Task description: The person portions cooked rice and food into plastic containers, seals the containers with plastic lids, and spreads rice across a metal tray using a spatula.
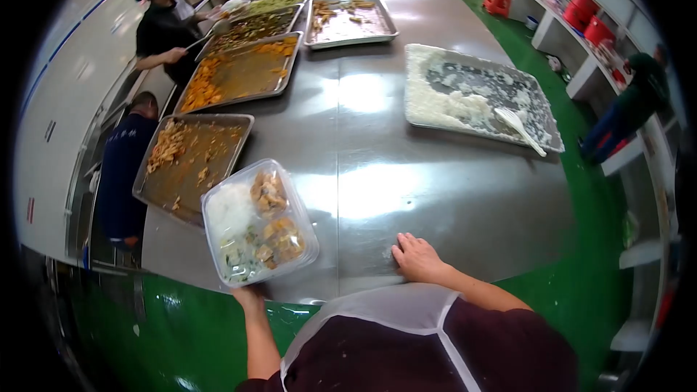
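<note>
My left hand (250, 296) holds up a clear plastic meal box (258, 223) near the table's front left edge; most of its fingers are hidden beneath the box. Under the transparent lid, white rice, chopped greens and two portions of brownish food lie in separate compartments. My right hand (417, 255) rests on the steel table (392, 225) to the right of the box, its fingers stretched out and nothing in them. Just behind the box is a metal tray (192, 181) with scattered bits of pale orange food.
More trays line the left side: orange food (239, 72), a darker mix (254, 27), greens (272, 1) and browned pieces (352, 18). A rice tray (475, 94) with a white rice paddle (519, 129) sits right. People stand at left (170, 36), (127, 167) and right (632, 101).
</note>
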`<state>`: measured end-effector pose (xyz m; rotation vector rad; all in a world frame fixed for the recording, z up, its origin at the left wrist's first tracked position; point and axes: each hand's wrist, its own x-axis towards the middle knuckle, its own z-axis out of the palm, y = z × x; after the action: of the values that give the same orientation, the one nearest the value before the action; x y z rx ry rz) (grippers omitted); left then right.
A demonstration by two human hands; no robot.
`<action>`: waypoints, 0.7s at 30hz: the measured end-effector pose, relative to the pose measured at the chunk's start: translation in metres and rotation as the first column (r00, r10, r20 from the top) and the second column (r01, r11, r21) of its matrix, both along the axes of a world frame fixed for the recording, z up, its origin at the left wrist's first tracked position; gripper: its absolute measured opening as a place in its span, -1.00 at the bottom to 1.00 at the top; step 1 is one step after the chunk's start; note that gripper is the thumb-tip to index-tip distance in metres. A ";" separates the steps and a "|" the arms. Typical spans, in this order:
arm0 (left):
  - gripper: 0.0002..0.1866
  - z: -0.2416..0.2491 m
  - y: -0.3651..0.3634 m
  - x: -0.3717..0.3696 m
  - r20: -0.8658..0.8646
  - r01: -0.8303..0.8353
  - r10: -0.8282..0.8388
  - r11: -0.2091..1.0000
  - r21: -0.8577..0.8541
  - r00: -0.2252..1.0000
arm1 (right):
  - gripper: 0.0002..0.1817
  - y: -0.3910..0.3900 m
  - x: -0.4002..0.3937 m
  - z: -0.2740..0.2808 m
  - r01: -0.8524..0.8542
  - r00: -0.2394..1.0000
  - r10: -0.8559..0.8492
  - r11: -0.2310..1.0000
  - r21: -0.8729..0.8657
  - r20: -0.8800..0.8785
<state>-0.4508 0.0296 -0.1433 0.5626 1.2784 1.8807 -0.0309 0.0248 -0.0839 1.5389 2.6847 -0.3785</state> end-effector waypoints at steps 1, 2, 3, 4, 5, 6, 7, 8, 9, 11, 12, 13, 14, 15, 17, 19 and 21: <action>-0.56 -0.001 -0.002 -0.001 -0.051 -0.008 0.007 1.000 -0.022 0.999 | -0.61 -0.003 0.000 0.000 0.003 0.999 -0.003 1.000 0.025 -0.037; -0.58 0.004 -0.006 -0.009 0.012 -0.058 0.059 0.996 -0.069 0.998 | -0.60 -0.004 0.000 0.001 -0.020 0.999 0.021 0.999 0.027 -0.035; -0.60 0.016 -0.009 -0.023 0.074 -0.090 0.100 0.989 -0.121 0.992 | -0.58 -0.004 0.002 0.003 -0.028 0.999 0.029 0.999 0.029 -0.031; -0.62 0.032 -0.009 -0.037 0.130 -0.110 0.133 0.979 -0.172 0.982 | -0.57 -0.003 0.006 0.006 -0.027 0.999 0.028 0.999 0.032 -0.029; -0.64 0.054 -0.008 -0.048 -0.057 -0.242 0.236 0.935 -0.260 0.970 | -0.58 -0.001 0.011 0.013 -0.015 0.996 0.012 0.999 -0.039 -0.092; -0.65 0.082 -0.006 -0.057 -0.252 -0.383 0.313 0.871 -0.309 0.916 | -0.60 0.003 0.018 0.024 -0.009 0.987 -0.008 0.994 -0.106 -0.158; -0.66 0.105 -0.001 -0.065 -0.350 -0.391 0.314 0.903 -0.176 0.883 | -0.62 0.007 0.025 0.034 -0.010 0.974 -0.030 0.984 -0.176 -0.225; -0.67 0.130 0.001 -0.070 -0.438 -0.382 0.326 0.923 -0.043 0.838 | -0.64 0.011 0.033 0.044 0.056 0.965 -0.081 0.993 -0.107 -0.250; -0.67 0.169 0.005 -0.055 -0.430 -0.341 0.322 0.939 0.034 0.844 | -0.66 0.016 0.045 0.056 0.120 0.953 -0.127 0.992 -0.042 -0.274; -0.67 0.234 0.022 -0.004 -0.356 -0.193 0.247 0.964 0.181 0.901 | -0.69 0.027 0.076 0.078 0.244 0.932 -0.199 0.962 0.119 -0.304; -0.67 0.251 0.029 0.021 -0.297 -0.093 0.172 0.960 0.263 0.939 | -0.71 0.035 0.095 0.087 0.299 0.922 -0.223 0.929 0.217 -0.317; -0.66 0.255 0.036 0.045 -0.291 0.044 0.049 0.952 0.303 0.955 | -0.71 0.044 0.116 0.089 0.371 0.908 -0.288 0.890 0.265 -0.303; -0.66 0.258 0.041 0.072 -0.293 0.175 -0.071 0.921 0.347 0.954 | -0.72 0.054 0.140 0.092 0.435 0.889 -0.348 0.843 0.315 -0.296; -0.66 0.258 0.047 0.110 -0.321 0.273 -0.162 0.900 0.339 0.933 | -0.72 0.067 0.171 0.090 0.433 0.899 -0.351 0.801 0.412 -0.262; -0.66 0.245 0.072 0.171 -0.344 0.438 -0.358 0.878 0.191 0.868 | -0.74 0.093 0.228 0.089 0.486 0.866 -0.469 0.704 0.519 -0.175; -0.66 0.218 0.108 0.225 -0.252 0.561 -0.545 0.828 -0.013 0.800 | -0.74 0.119 0.287 0.081 0.558 0.767 -0.639 0.618 0.554 -0.059; -0.67 0.182 0.149 0.274 -0.204 0.649 -0.670 0.743 -0.167 0.714 | -0.71 0.140 0.336 0.066 0.611 0.676 -0.735 0.596 0.521 0.048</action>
<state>-0.1764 0.1786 0.0386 1.0824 1.0942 1.1661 0.3054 0.1650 -0.0175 2.5268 1.9378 0.5094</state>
